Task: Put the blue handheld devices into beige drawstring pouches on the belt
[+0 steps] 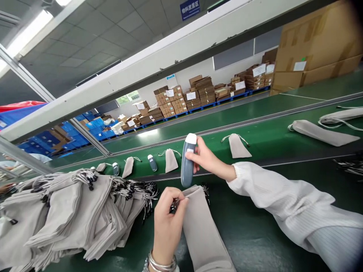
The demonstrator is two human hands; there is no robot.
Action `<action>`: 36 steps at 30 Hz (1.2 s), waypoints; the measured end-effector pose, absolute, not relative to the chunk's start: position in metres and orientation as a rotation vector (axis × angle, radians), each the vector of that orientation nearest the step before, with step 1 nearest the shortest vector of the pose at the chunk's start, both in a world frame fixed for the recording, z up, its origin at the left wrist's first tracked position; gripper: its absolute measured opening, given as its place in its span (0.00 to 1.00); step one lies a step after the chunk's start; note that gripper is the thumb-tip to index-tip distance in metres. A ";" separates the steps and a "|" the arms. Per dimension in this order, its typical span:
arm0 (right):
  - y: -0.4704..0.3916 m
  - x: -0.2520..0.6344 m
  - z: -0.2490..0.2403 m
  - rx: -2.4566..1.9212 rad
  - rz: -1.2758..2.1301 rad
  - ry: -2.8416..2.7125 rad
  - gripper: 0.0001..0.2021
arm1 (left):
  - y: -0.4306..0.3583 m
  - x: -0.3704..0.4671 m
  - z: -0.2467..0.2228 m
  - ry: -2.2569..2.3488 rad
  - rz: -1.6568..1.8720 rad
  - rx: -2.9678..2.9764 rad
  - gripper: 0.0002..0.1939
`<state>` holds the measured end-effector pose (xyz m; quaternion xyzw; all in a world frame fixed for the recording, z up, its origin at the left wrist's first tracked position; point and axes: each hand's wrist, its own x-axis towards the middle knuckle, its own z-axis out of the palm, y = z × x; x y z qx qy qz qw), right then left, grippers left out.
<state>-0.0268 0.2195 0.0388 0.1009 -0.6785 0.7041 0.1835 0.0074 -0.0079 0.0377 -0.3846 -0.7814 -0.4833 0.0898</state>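
Green belt (255,132) ran across the whole scene, slanting from lower left to upper right, with a second green work surface (255,234) nearer the person. Brown cardboard boxes (317,45) towered at the far right edge, and more cartons on blue pallets (198,94) lined the back wall beyond the belt. At the lower left lay a big heap of grey drawstring pouches (65,215), their black-and-white cords bunched along the top edge. Along the belt sat several filled or flat pouches: two long ones at the far right (320,132), one just behind the right wrist (238,147), and smaller ones further left (171,160), with two loose grey devices (152,162) lying between them.

On the near surface a single grey pouch (198,226) lay lengthwise, its open mouth pointing away from the person. The left hand (167,223) was closed in a pinch on the rim of that mouth, thumb and fingers gripping the fabric beside the cords; metal bangles (161,264) ringed its wrist. The right hand (205,158), in a white ribbed sleeve (283,204), gripped a grey device with a white cap (187,160) by its upper part. It was held nearly upright, its lower end just above the pouch mouth, close to the left fingertips.
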 end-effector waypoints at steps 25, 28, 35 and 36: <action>0.231 0.039 0.096 0.565 2.490 -1.837 0.06 | -0.012 -0.007 0.058 -1.747 -2.055 -0.554 0.11; 0.241 0.044 0.107 0.390 2.540 -1.536 0.06 | -0.018 -0.011 0.053 -1.804 -2.094 -0.614 0.09; 0.272 0.004 0.082 -0.004 1.282 -1.578 0.04 | -0.012 -0.003 0.000 -2.275 -1.383 -0.894 0.00; 0.274 -0.008 0.072 -0.059 1.071 -1.700 0.07 | -0.012 -0.002 -0.007 -2.306 -1.292 -0.924 0.02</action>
